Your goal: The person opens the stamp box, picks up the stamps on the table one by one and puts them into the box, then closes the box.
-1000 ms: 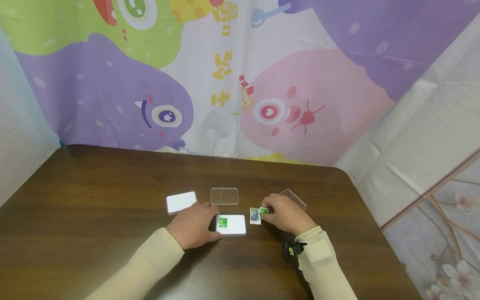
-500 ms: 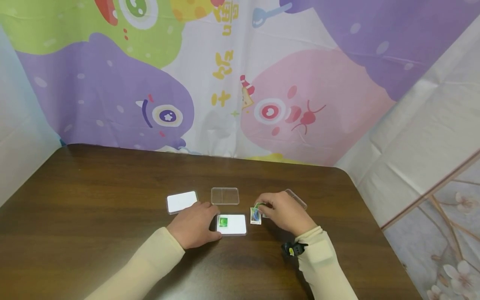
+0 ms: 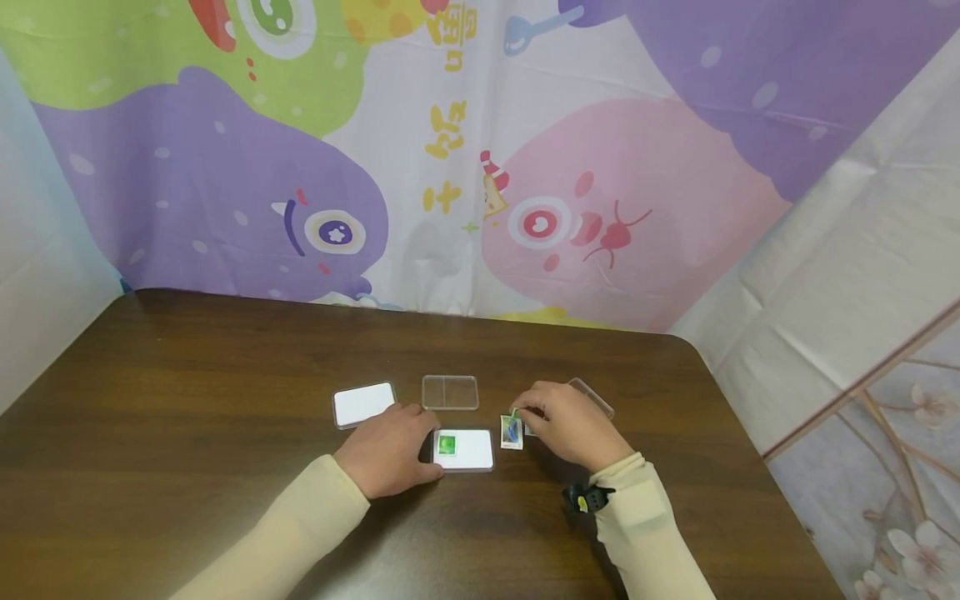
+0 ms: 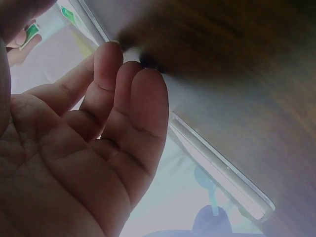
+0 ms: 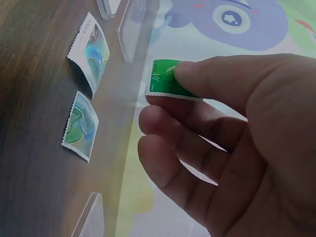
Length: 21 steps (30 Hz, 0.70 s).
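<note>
My left hand holds the left end of a shallow clear case with a white insert, thumb and index finger at its left corners. A green stamp lies on the left part of that insert. My right hand pinches another green stamp between thumb and index finger, raised above the table. Below it in the right wrist view, two picture stamps lie on the wood: a larger, curled blue one and a smaller blue-green one. The right hand partly hides the smaller one in the head view.
Behind the case lies a clear plastic lid. A second white-lined case sits behind my left hand, and another clear lid is partly hidden behind my right hand. A printed curtain hangs along the brown table's far edge.
The right hand has lifted the green stamp and shifted it slightly left, turning it in the fingers, which uncovers part of the smaller picture stamp. My left hand stays still on the case.
</note>
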Each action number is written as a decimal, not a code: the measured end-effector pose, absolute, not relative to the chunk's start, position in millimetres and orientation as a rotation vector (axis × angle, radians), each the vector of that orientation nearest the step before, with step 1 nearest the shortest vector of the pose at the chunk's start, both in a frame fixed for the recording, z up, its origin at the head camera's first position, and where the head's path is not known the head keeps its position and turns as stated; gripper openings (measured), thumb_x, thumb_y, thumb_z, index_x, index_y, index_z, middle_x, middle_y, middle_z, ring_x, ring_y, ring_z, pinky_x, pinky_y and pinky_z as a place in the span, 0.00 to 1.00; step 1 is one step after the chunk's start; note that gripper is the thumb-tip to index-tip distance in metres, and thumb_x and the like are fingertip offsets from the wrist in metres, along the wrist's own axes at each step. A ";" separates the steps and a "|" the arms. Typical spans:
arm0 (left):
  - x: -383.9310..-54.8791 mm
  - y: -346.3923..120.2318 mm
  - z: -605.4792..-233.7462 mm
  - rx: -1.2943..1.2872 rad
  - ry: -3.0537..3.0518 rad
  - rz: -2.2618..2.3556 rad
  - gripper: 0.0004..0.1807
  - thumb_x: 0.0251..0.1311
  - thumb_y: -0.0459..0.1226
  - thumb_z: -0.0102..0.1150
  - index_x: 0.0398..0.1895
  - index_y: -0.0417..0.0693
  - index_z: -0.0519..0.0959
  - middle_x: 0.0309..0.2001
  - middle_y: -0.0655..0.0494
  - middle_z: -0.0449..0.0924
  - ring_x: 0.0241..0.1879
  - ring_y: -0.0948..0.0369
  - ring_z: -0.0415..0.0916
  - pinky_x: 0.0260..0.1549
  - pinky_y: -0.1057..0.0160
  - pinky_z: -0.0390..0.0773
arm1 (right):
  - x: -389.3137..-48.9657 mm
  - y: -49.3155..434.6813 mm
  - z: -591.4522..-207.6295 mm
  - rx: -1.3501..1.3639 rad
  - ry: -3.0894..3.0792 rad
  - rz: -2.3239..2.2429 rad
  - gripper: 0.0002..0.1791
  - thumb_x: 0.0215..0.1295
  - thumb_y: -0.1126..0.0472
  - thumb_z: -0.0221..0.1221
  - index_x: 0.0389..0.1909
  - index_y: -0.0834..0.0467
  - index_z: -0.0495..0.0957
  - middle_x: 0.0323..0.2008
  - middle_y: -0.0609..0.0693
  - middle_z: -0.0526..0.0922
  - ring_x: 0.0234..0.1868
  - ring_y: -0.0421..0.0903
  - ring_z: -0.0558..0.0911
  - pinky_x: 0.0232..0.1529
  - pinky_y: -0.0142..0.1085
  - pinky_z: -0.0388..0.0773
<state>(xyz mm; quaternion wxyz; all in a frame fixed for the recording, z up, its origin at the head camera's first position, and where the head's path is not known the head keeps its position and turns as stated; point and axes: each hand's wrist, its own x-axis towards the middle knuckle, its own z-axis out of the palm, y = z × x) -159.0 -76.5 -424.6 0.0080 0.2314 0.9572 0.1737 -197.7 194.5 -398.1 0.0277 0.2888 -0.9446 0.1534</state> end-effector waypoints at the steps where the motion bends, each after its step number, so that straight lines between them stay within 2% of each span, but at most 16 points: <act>1: -159.0 -76.5 -424.5 0.725 2.992 0.544 0.25 0.51 0.48 0.78 0.47 0.44 0.82 0.39 0.51 0.80 0.39 0.54 0.75 0.41 0.51 0.77 | -197.9 194.4 -398.1 0.898 -2.908 0.469 0.06 0.71 0.62 0.65 0.43 0.54 0.89 0.39 0.43 0.87 0.39 0.37 0.84 0.41 0.36 0.81; 5: -159.2 -76.5 -424.5 0.725 2.991 0.540 0.25 0.51 0.48 0.78 0.47 0.44 0.82 0.39 0.52 0.80 0.39 0.54 0.75 0.41 0.51 0.77 | -198.5 193.9 -398.3 0.884 -2.915 0.481 0.05 0.70 0.62 0.65 0.42 0.53 0.89 0.38 0.42 0.87 0.37 0.36 0.82 0.40 0.35 0.80; 11: -159.9 -76.4 -424.4 0.726 2.993 0.533 0.26 0.51 0.48 0.78 0.47 0.44 0.82 0.39 0.51 0.81 0.39 0.53 0.76 0.41 0.51 0.77 | -198.2 192.5 -397.4 0.785 -2.954 0.564 0.02 0.71 0.62 0.65 0.40 0.51 0.82 0.32 0.39 0.83 0.29 0.35 0.76 0.34 0.33 0.76; 21: -158.5 -76.4 -424.3 0.724 2.997 0.539 0.25 0.51 0.48 0.78 0.47 0.44 0.82 0.39 0.51 0.80 0.39 0.53 0.76 0.41 0.51 0.77 | -197.3 190.9 -397.5 0.764 -2.959 0.542 0.04 0.70 0.63 0.65 0.37 0.50 0.81 0.30 0.38 0.81 0.28 0.35 0.75 0.33 0.32 0.74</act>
